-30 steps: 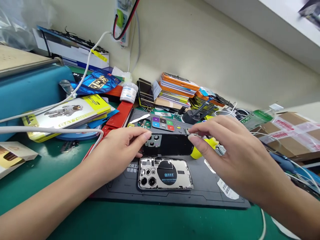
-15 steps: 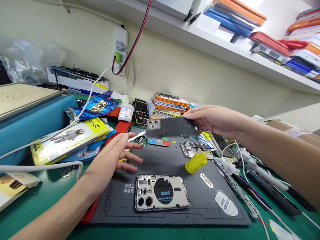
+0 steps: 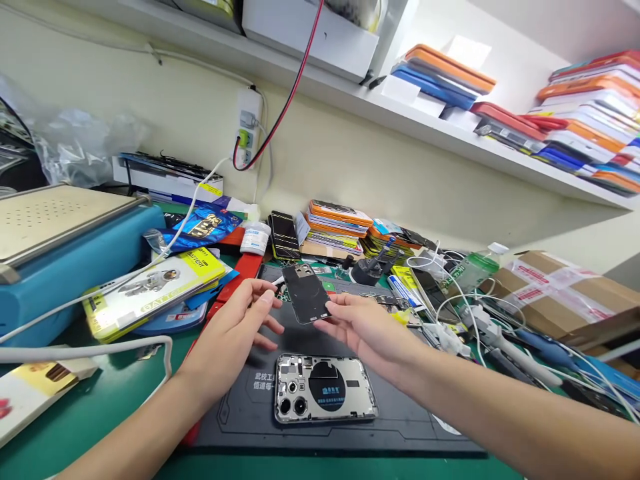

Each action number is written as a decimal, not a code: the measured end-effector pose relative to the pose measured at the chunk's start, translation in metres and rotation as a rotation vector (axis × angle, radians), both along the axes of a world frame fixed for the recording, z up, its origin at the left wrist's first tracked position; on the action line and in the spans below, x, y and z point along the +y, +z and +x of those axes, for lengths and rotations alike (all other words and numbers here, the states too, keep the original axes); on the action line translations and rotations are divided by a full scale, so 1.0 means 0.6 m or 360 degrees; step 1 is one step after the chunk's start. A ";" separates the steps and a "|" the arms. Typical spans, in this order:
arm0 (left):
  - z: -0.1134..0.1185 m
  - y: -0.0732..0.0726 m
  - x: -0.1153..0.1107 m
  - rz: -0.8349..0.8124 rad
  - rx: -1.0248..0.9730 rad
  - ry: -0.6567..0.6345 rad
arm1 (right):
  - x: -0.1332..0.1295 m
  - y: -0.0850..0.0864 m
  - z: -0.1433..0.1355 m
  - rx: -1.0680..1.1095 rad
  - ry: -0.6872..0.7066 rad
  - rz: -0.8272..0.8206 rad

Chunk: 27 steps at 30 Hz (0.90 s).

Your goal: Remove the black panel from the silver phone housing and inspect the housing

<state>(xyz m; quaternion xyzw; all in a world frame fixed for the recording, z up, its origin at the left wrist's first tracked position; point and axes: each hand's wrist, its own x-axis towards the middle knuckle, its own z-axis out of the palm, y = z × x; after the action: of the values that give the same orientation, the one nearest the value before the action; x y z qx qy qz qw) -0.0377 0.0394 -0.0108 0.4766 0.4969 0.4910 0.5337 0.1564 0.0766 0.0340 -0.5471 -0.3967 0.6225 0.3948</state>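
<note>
My right hand [image 3: 373, 327] pinches the lower right corner of a dark phone back panel [image 3: 306, 293], which is held tilted above the mat, its camera cutouts at the far end. To the left of the panel is my left hand [image 3: 237, 320], fingers apart; a thin white tool [image 3: 279, 281] shows at its thumb and forefinger, and its grip there is partly hidden. Below both hands, an opened phone body [image 3: 327, 390] lies on the dark grey mat [image 3: 400, 433], with camera lenses at its left end and a black round sticker in its middle.
A blue machine [image 3: 75, 247] and yellow battery boxes [image 3: 155, 287] stand at the left. Stacked cases [image 3: 335, 223] and a white jar [image 3: 255, 238] are behind the mat. Cables, a green bottle [image 3: 473, 270] and a cardboard box [image 3: 565, 290] are at the right.
My right hand has brought the back panel nearer and turned it from sideways to roughly upright, its dark inner face showing. My left hand stays beside it. The view has shifted.
</note>
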 end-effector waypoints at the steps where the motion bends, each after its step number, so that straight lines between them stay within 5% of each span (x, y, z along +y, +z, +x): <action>1: 0.000 -0.001 0.000 0.0013 0.0014 -0.0014 | 0.004 -0.008 0.000 0.0022 -0.0049 0.0002; 12: 0.005 -0.004 -0.005 0.0287 0.0772 -0.0224 | 0.034 -0.043 0.001 0.0085 -0.0187 -0.0028; 27: 0.009 -0.027 -0.002 0.0461 0.0951 -0.0245 | 0.034 -0.042 0.004 -0.0279 -0.0020 -0.0199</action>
<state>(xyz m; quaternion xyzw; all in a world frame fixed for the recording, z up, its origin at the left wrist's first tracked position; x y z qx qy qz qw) -0.0323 0.0383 -0.0270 0.7064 0.5190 0.3533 0.3268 0.1586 0.0971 0.0091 -0.6254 -0.3867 0.5933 0.3276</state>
